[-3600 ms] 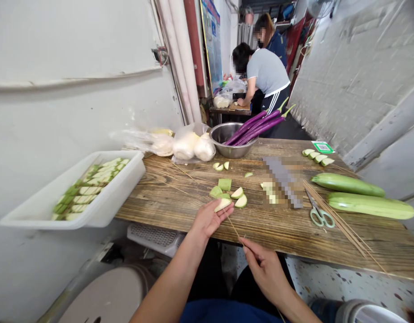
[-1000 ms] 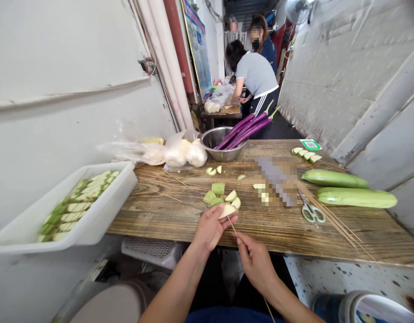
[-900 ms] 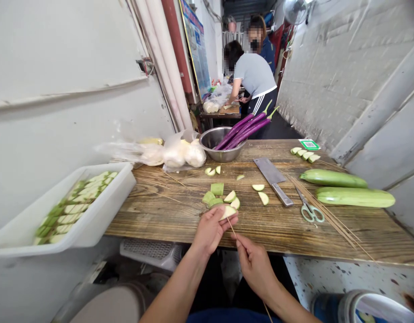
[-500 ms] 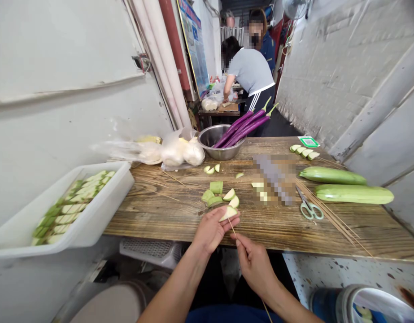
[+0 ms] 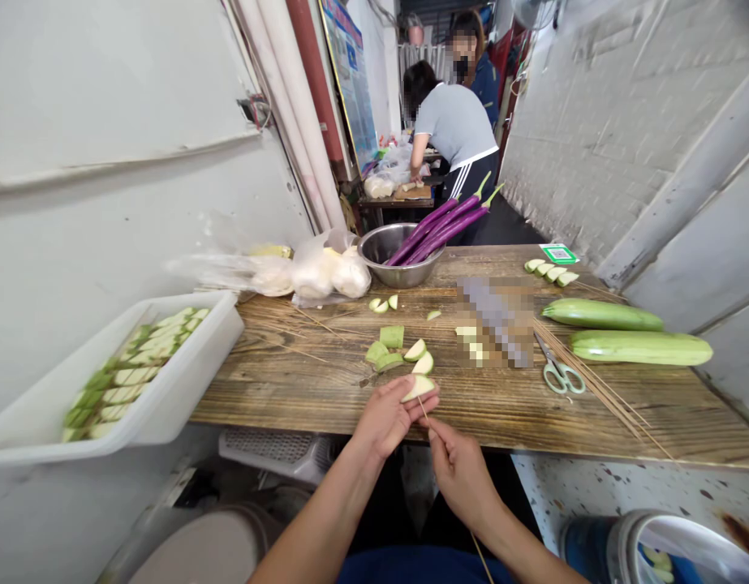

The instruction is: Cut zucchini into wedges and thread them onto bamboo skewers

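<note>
My left hand [image 5: 386,418] is closed on a half-round zucchini slice [image 5: 419,388], held just above the table's near edge. Pinched in my right hand [image 5: 462,470] is a thin bamboo skewer [image 5: 424,410], whose far end meets the slice's lower edge; how deep it sits I cannot tell. The skewer's other end sticks out below my right wrist. Just beyond my left hand lie several cut zucchini pieces [image 5: 391,337], some green side up, others with pale faces showing.
A white tub [image 5: 219,357] of skewered slices stands left. A steel bowl [image 5: 404,276] holds purple eggplants [image 5: 450,229] behind. A blurred cleaver [image 5: 496,320], scissors [image 5: 561,377], loose skewers [image 5: 599,389] and two whole zucchini [image 5: 642,346] lie right. Two people [image 5: 456,122] stand beyond.
The view has swung right and settled. My right hand has come closer to my left, leaving a shorter stretch of skewer between hand and slice. Both hands keep their holds.
</note>
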Demonstrator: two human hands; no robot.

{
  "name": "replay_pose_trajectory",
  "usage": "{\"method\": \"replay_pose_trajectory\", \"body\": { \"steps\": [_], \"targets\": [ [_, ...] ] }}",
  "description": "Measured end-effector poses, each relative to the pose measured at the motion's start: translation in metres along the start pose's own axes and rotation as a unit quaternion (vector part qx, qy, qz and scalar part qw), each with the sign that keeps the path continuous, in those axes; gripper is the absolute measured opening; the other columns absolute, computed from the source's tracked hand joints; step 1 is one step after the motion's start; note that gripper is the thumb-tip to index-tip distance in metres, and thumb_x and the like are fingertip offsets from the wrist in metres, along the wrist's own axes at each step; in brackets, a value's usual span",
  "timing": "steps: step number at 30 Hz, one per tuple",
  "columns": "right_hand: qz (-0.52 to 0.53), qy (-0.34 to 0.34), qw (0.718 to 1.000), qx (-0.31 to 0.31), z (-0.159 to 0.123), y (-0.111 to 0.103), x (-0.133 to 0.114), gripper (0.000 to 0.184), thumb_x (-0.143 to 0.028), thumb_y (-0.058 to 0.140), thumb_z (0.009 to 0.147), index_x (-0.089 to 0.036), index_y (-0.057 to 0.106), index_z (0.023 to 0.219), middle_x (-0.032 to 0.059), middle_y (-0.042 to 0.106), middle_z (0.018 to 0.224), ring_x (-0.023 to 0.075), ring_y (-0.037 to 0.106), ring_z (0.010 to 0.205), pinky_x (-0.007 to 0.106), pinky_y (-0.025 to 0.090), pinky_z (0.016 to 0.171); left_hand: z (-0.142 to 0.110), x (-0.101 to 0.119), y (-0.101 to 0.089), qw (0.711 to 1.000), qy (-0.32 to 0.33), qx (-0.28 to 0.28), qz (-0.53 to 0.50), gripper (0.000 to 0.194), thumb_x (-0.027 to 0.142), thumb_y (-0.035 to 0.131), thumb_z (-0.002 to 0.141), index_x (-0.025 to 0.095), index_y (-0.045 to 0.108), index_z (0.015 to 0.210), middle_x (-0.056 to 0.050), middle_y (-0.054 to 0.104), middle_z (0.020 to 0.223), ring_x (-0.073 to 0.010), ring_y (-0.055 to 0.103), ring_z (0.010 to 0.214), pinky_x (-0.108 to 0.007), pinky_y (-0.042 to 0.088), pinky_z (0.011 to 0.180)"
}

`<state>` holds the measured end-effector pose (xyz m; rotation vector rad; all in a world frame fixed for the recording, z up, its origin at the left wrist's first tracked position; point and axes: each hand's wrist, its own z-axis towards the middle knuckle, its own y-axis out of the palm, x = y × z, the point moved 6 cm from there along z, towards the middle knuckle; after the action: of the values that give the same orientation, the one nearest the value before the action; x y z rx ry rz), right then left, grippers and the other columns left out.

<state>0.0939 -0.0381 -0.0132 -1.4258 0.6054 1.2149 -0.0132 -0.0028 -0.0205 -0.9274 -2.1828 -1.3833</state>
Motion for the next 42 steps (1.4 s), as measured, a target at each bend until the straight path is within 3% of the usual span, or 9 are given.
{"method": "replay_pose_trajectory", "body": {
  "steps": [9,15,20,26,32,42],
  "targets": [
    [0.005,0.014,1.000,0.004,-0.001,0.002,0.006,0.031,-0.024,0.035,0.089,-0.016,0.061,0.105,0.0007,0.060,0.063,0.0121,0.049,0.048,0.021,0.037,0.049,0.003,-0.008,-0.004,1.000,-0.007,0.010,0.005,0.009,0.012,0.056,0.079,0.005,0.058,0.084,-0.019,0.067,0.089,-0.0268,0.064,0.087,-0.041,0.049,0.085],
    [0.020,0.003,1.000,-0.001,0.002,-0.001,0.002,0.031,-0.023,0.035,0.089,-0.015,0.062,0.103,0.0015,0.060,0.066,0.0130,0.054,0.055,0.022,0.040,0.054,0.005,-0.007,-0.003,1.000,-0.003,0.010,-0.004,0.008,0.011,0.057,0.078,0.005,0.060,0.082,-0.017,0.067,0.088,-0.0244,0.065,0.086,-0.038,0.049,0.085],
    [0.028,0.010,0.999,-0.013,0.004,-0.003,0.000,0.031,-0.024,0.035,0.089,-0.015,0.061,0.101,-0.0027,0.048,0.050,0.0142,0.052,0.054,0.020,0.036,0.048,0.004,-0.007,0.000,1.000,0.006,0.000,0.013,0.009,0.013,0.059,0.077,0.005,0.061,0.082,-0.016,0.067,0.087,-0.0231,0.065,0.083,-0.037,0.050,0.084],
    [0.018,0.021,1.000,-0.001,0.006,-0.005,0.002,0.030,-0.027,0.034,0.088,-0.015,0.061,0.084,-0.0049,0.039,0.044,0.0122,0.043,0.044,0.020,0.030,0.043,0.002,-0.015,0.001,1.000,0.005,0.014,0.007,0.008,0.013,0.061,0.074,0.007,0.061,0.078,-0.014,0.067,0.083,-0.0218,0.065,0.080,-0.036,0.050,0.081],
    [0.007,0.031,0.999,0.035,0.014,-0.008,0.012,0.031,-0.030,0.034,0.088,-0.018,0.051,0.066,-0.0044,0.041,0.044,0.0110,0.040,0.040,0.020,0.031,0.044,-0.001,-0.027,0.014,0.997,-0.014,-0.041,0.057,0.020,0.021,0.067,0.068,0.007,0.063,0.081,-0.013,0.067,0.079,-0.0193,0.064,0.073,-0.024,0.049,0.064],
    [0.057,0.029,0.998,0.028,0.011,-0.015,0.023,0.030,-0.033,0.036,0.088,-0.016,0.055,0.071,-0.0049,0.041,0.047,0.0088,0.036,0.042,0.019,0.028,0.042,0.010,-0.033,0.014,0.999,0.013,-0.011,0.036,0.023,0.025,0.065,0.070,0.011,0.060,0.087,-0.012,0.067,0.084,-0.0196,0.064,0.073,-0.027,0.049,0.062]
  ]
}}
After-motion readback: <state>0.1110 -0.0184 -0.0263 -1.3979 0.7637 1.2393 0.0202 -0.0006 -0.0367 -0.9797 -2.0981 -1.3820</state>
